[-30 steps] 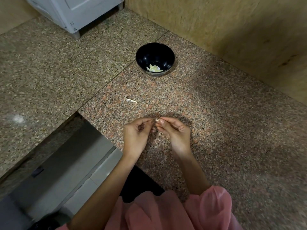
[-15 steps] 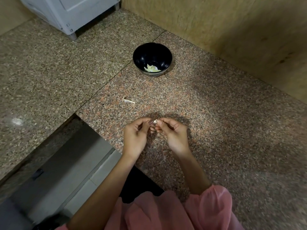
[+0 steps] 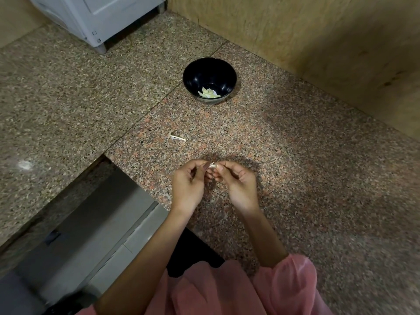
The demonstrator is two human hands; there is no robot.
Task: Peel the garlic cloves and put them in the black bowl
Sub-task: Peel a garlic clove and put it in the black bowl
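Observation:
A small whitish garlic clove (image 3: 212, 165) is pinched between the fingertips of both hands above the granite counter. My left hand (image 3: 188, 185) holds it from the left, my right hand (image 3: 236, 183) from the right, fingers curled. The black bowl (image 3: 227, 71) stands farther back on the counter, with a few pale peeled cloves (image 3: 208, 93) at its bottom. A thin white scrap of garlic skin (image 3: 178, 138) lies on the counter between the bowl and my hands.
A wooden wall panel (image 3: 318, 42) rises behind and to the right of the bowl. A grey-white appliance (image 3: 97, 17) stands at the back left. A steel sink recess (image 3: 91, 223) opens in the counter at my left.
The hands stay together on the clove, with the fingertips working it slightly. The view has shifted a little; the bowl and skin scrap have not moved.

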